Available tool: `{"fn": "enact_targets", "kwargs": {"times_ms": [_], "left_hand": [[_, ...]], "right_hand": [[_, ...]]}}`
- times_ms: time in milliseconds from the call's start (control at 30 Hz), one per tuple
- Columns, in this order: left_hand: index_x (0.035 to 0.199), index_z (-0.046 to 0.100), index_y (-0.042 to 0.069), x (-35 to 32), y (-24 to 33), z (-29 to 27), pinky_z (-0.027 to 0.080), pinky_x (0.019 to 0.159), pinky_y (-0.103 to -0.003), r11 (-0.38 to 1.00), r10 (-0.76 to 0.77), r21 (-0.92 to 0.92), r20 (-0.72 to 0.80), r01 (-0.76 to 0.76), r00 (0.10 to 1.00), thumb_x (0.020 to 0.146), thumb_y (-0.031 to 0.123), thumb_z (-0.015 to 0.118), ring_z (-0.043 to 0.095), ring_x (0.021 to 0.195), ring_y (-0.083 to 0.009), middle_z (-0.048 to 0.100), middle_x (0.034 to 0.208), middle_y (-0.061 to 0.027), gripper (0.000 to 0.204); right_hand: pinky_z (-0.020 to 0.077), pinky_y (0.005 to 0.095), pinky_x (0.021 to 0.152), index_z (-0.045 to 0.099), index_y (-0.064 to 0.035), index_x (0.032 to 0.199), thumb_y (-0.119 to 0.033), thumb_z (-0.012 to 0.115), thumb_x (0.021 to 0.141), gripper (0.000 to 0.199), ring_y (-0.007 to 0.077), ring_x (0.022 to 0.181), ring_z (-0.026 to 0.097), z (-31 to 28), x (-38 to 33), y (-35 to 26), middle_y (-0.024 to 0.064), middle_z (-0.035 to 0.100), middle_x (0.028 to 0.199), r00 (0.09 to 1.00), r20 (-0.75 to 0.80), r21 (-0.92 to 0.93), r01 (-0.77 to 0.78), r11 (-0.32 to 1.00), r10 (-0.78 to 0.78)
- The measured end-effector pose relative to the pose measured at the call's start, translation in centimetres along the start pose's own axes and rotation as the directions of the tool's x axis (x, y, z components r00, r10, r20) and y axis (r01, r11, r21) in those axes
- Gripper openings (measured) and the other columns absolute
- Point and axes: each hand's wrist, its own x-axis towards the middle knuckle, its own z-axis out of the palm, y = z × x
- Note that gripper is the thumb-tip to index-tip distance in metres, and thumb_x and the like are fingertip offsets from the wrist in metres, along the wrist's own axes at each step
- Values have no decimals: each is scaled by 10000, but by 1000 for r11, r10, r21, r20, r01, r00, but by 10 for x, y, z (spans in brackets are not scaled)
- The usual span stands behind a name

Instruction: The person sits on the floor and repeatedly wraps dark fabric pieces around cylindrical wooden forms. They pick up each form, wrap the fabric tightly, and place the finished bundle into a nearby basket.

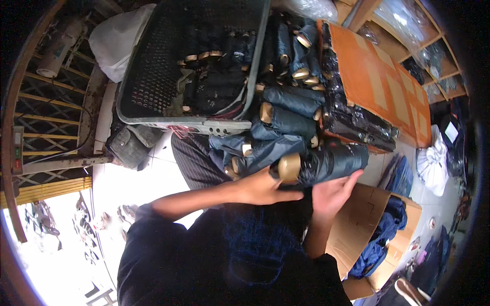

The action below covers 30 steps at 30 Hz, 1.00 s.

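A folded dark umbrella (334, 162) with a gold handle end lies across both my hands, in front of my chest. My left hand (263, 187) holds it at the gold end, with some fingers hidden behind it. Under the dark fabric part, my right hand (333, 194) grips from the near side, its far fingers covered by the umbrella. Just beyond are more folded umbrellas (291, 121) with gold ends, piled close together. Loose dark fabric of another umbrella (275, 152) shows right behind the one I hold.
A dark perforated plastic basket (153, 92) at the far left holds several umbrellas. An orange-brown carton (377, 81) stands far right beside plastic-wrapped dark packs (357, 125). Near right, an open cardboard box (357, 219) contains blue fabric (375, 250). A metal lattice gate (51, 112) is at left.
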Motion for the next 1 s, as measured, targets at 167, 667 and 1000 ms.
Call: {"fn": "enact_targets", "kwargs": {"times_ms": [167,667,1000], "left_hand": [[1118,585,134,-44,-40,-43,379,850,-392,517,173,814,202,-263,964,672,84,703,457,1062,-214,486,1157,-49,464],[851,628,30,10,-19,-7,423,674,-342,711,371,639,11,-293,928,746,77,698,574,727,-241,582,770,-83,135],[897,613,3,-6,-13,32,491,636,-273,954,56,298,-267,27,962,779,2,656,617,676,-157,644,765,-82,126]], "right_hand": [[488,342,541,469,-43,1209,-586,290,918,642,257,651,578,-40,-26,-37,130,565,803,989,-133,-355,-106,929,62],[389,292,940,401,50,1336,-321,596,887,615,177,1068,514,-65,-54,-8,118,554,1199,857,106,-770,-251,587,505],[402,293,901,494,31,1230,-265,648,845,509,167,1026,526,-60,-56,-18,100,579,1116,972,35,-808,-109,579,231]]}}
